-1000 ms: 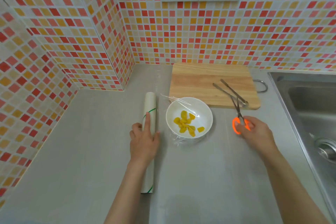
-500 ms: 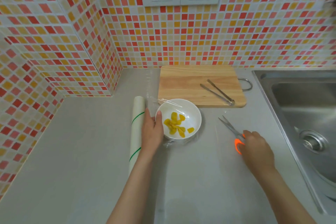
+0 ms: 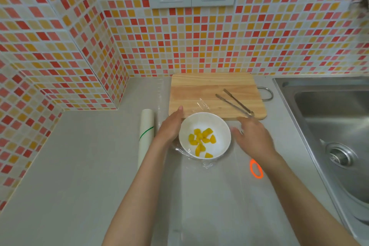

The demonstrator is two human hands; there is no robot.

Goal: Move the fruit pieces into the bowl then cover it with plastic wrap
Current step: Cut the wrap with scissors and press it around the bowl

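A white bowl (image 3: 220, 126) holds several yellow fruit pieces (image 3: 202, 140) and stands on the grey counter in front of the cutting board. Clear plastic wrap (image 3: 201, 163) crinkles around the bowl's near side and far rim. My left hand (image 3: 171, 128) lies flat against the bowl's left side, fingers together. My right hand (image 3: 252, 138) hovers just right of the bowl, fingers spread, holding nothing. The roll of wrap (image 3: 146, 136) lies to the left of my left hand.
A wooden cutting board (image 3: 199, 90) with metal tongs (image 3: 235, 103) on it lies behind the bowl. Orange-handled scissors (image 3: 256, 169) lie on the counter under my right forearm. A steel sink (image 3: 329, 122) is at the right. Tiled walls stand behind and left.
My right hand let go of the scissors and moved left to the bowl. My left hand left the roll and reached the bowl's left side.
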